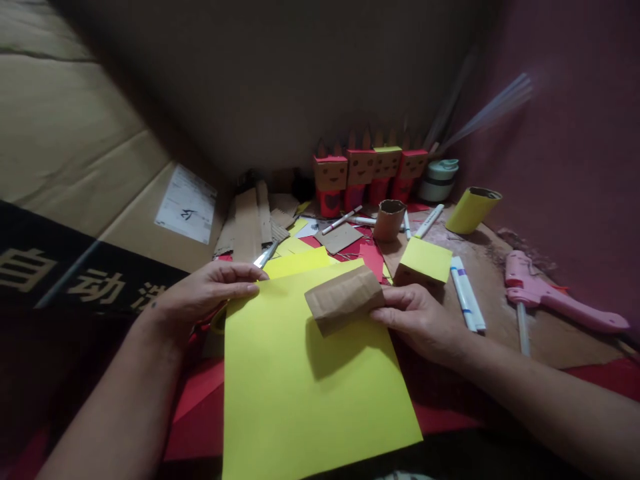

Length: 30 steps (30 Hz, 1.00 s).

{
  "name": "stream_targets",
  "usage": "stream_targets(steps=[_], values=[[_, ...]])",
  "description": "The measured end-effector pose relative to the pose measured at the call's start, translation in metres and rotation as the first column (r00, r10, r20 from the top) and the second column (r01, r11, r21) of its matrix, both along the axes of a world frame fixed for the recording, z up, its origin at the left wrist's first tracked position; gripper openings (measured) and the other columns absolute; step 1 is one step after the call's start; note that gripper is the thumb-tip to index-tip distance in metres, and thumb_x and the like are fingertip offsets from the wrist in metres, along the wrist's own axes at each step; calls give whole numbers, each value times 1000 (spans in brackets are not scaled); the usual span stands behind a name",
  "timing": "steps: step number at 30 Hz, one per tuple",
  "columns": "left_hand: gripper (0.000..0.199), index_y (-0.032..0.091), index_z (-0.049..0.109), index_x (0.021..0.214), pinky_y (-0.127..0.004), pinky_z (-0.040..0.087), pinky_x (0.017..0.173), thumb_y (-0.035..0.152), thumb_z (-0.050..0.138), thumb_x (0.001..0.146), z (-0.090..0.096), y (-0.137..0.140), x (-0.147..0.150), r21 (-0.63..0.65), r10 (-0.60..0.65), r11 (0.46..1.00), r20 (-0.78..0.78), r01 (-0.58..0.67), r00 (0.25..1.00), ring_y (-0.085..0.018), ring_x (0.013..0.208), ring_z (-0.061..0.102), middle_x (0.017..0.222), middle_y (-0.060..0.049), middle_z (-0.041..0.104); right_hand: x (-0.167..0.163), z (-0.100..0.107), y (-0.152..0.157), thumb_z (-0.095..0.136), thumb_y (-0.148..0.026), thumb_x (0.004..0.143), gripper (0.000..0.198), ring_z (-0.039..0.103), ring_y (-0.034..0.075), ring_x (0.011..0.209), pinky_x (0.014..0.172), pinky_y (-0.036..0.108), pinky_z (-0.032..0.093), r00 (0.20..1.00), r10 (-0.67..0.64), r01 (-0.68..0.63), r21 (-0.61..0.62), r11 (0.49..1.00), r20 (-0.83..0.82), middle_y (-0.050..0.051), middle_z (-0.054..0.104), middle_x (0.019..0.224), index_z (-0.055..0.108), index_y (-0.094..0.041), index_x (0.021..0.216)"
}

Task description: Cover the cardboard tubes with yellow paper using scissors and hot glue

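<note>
A sheet of yellow paper (310,400) is pinched at its upper left corner by my left hand (220,287), thumb and fingers closed on it. Between the thumb and fingers of my right hand (420,320) is a brown cardboard piece (345,300), curved like a tube, held over the sheet's upper part and casting a shadow there. Whether the right fingertips also touch the sheet, I cannot tell. Just behind my right hand sits a cardboard box with a yellow top (425,259). Scissors (267,253) lie partly hidden behind my left hand and the sheet.
Several cardboard figures with drawn faces (331,177) stand at the back. A brown tube (390,221), a yellow-covered tube (471,211), markers (467,293) and a pink glue gun (560,300) are on the right. A large carton (100,167) fills the left. Cardboard scraps (247,223) lie behind my left hand.
</note>
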State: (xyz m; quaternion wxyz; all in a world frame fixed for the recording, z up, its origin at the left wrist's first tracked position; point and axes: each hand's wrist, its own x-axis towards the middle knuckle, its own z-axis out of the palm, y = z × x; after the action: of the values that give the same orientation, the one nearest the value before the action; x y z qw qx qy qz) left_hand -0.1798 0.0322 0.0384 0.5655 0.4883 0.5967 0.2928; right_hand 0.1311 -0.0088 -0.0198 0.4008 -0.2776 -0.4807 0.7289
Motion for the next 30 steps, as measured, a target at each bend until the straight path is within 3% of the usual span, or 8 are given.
stream_targets(steps=[9, 17, 23, 30], values=[[14, 20, 77, 81, -17, 51, 52, 29, 76, 70, -4, 7, -7, 45, -39, 998, -36, 40, 999, -13, 58, 66, 72, -3, 76, 2, -6, 2, 69, -19, 83, 33, 69, 21, 91, 90, 40, 52, 999, 35, -35, -2, 999, -22, 5, 75, 104, 70, -25, 115], [19, 21, 76, 85, -16, 51, 55, 37, 74, 75, -6, 8, -11, 51, -68, 996, -40, 70, 997, -12, 64, 68, 78, -3, 77, 2, -5, 1, 70, -18, 81, 33, 69, 21, 94, 89, 39, 53, 999, 32, -32, 1, 999, 2, 5, 74, 106, 71, -26, 114], [23, 21, 75, 86, -14, 47, 46, 42, 70, 79, -7, 9, -8, 42, -45, 998, -29, 47, 999, -10, 53, 64, 68, -1, 73, 1, -5, 2, 70, -19, 83, 32, 70, 21, 92, 91, 41, 51, 999, 29, -29, -4, 1000, -18, 6, 75, 104, 71, -25, 114], [16, 20, 73, 85, -18, 50, 46, 33, 73, 75, -4, 9, 0, 54, 32, 998, 21, -33, 999, -13, 54, 66, 68, -3, 74, 0, -3, 1, 71, -18, 81, 31, 70, 22, 93, 92, 42, 51, 997, -4, 2, -28, 1000, -74, 6, 76, 101, 72, -25, 112]])
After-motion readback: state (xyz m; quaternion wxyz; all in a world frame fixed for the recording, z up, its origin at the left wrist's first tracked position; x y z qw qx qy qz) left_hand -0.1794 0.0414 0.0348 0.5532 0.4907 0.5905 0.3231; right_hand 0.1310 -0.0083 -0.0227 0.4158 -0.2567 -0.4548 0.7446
